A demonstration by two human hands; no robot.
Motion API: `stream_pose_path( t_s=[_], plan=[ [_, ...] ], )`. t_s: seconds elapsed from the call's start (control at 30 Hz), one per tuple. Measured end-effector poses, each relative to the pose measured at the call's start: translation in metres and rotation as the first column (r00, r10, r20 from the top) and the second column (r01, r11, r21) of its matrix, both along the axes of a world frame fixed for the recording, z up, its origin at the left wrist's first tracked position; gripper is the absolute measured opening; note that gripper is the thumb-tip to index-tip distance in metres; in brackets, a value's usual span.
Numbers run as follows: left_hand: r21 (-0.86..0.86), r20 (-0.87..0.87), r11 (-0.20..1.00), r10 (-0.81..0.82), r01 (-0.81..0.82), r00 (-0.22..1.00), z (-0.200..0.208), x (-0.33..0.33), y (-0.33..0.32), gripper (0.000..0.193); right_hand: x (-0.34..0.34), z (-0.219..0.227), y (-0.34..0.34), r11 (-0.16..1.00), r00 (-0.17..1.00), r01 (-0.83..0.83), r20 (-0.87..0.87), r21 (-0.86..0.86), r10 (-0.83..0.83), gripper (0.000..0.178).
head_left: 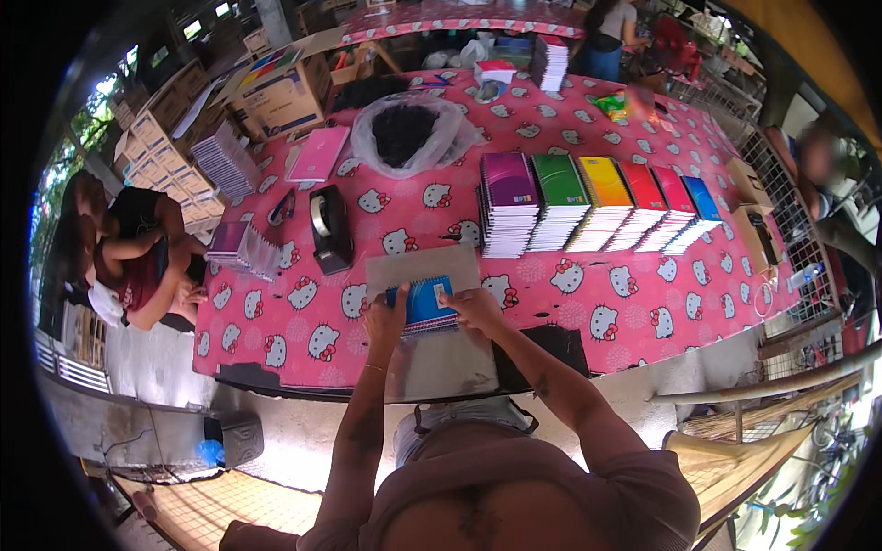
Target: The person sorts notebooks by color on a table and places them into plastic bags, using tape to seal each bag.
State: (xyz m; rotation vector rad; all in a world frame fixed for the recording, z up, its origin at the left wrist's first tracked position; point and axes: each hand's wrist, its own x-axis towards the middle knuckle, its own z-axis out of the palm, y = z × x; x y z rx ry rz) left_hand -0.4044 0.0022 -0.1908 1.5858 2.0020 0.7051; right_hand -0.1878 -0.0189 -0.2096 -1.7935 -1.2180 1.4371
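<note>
Short-sleeved top in a dusty mauve-brown, sleeves ending above the elbows, forearms bare. There's a thin bracelet [372, 368] on the left wrist, a small dark mark on the right forearm, and light grey-blue shorts showing below.

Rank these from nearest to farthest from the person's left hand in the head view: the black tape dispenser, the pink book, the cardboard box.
From the left hand:
1. Black tape dispenser, just beyond it, slightly to its left.
2. Pink book, farther back on the table.
3. Cardboard box, at the table's far left corner.
</note>
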Motion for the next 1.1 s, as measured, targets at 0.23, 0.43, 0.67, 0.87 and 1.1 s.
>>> stream_pose_path(
  t_s=[0.23,0.43,0.67,0.87,1.1],
  plan=[
    [-0.006,0.34,1.0,-0.007,0.01,0.94,-0.035,-0.032,0.004,0.066,0.011,-0.001,-0.005,0.998,0.992,0.012,-0.121,-0.065,-0.02,0.064],
    [0.006,0.554,0.997,0.06,-0.076,0.83,-0.052,-0.043,-0.002,0.052,0.005,-0.006,-0.007,0.997,0.954,0.016,-0.298,-0.077,-0.038,0.062],
    [0.23,-0.312,0.668,-0.638,0.708,0.704,-0.055,-0.093,-0.073,0.018,0.014,-0.034,-0.076,0.594,0.714,-0.69,0.524,0.415,0.464,0.025],
    [0.266,0.011,0.617,-0.77,0.741,0.638,-0.049,-0.106,-0.096,0.017,0.004,-0.02,-0.096,0.608,0.739,-0.67,0.452,0.426,0.499,0.015],
    [0.257,-0.004,0.571,-0.806,0.78,0.591,-0.019,-0.104,-0.088,0.012,0.001,-0.005,-0.101,0.615,0.738,-0.659,0.531,0.433,0.417,0.023]
  ],
)
